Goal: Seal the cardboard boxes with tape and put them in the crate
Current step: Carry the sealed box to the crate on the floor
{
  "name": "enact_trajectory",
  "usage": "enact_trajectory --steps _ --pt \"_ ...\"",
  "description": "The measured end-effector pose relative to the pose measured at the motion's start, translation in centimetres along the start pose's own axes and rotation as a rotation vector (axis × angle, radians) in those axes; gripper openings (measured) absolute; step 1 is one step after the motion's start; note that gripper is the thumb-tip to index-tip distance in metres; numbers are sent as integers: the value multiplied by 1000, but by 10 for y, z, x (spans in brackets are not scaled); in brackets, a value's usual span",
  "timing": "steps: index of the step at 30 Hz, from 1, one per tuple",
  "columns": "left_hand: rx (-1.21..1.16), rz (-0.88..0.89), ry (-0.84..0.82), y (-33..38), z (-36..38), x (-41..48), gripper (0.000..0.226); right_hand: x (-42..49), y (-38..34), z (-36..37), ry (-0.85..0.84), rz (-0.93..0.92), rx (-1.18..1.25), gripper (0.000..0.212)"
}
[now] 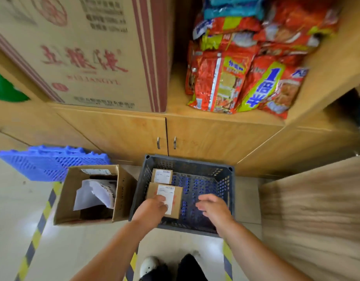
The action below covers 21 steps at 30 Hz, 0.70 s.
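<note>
Two small labelled cardboard boxes are inside the grey crate (195,162), which sits on the floor beneath both hands. The farther box (161,176) lies just beyond the left hand's fingertips, against the crate's far-left corner. The nearer box (178,203) is directly under the left hand (154,207), whose fingers curl over its near-left corner and white label, holding it. The thumb is hidden, so how firm the grip is cannot be told. The right hand (213,205) hovers beside it over the bare part of the crate floor, fingers loosely spread and holding nothing, apart from the box. This looks like the placing step: the nearer box seems to be at or just above the crate bottom, close behind the farther one. Motion blur hides whether tape runs across either lid. Next, the left hand would need to set the box flat, ideally flush against its neighbour so that the space under the right hand stays free, and then let go. After that, another box must be found and sealed. No tape roll and no unsealed small box shows here. To the outside of the left hand stands an open brown carton (122,195) holding crumpled papers (96,193), and a wooden cabinet (195,134) rises beyond both hands.
</note>
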<state>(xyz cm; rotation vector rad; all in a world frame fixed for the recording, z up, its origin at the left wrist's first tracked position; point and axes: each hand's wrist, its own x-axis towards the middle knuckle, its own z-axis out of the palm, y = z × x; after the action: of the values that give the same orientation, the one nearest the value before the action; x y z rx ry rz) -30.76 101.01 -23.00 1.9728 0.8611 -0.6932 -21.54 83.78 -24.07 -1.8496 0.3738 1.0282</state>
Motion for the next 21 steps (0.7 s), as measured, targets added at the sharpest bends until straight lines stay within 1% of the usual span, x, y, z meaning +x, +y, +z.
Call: enact_trajectory --steps 3,6,7,10,12,14,17,21 --pt "-3 70 38 43 -22 -49 32 -58 -34 -30 7 -42 -44 16" --pt "-93 110 12 83 -37 -95 26 -110 -60 -58 4 -100 -83 14" --pt "-98 150 9 95 -41 -108 26 -127 -68 -67 -3 -128 -108 14" --pt "-106 237 9 129 -50 -147 34 -177 -88 -92 14 -204 -145 14" --pt "-109 294 2 149 -51 -167 32 -206 -95 -107 45 -245 -118 19" --pt "-92 356 -6 164 -47 -185 25 -232 -98 -123 89 -277 -64 21" --pt "-55 463 -34 189 -31 -209 21 -265 -89 -151 184 -310 25 20" --pt "18 552 -54 214 -5 -224 20 -291 -72 -180 228 -310 134 19"
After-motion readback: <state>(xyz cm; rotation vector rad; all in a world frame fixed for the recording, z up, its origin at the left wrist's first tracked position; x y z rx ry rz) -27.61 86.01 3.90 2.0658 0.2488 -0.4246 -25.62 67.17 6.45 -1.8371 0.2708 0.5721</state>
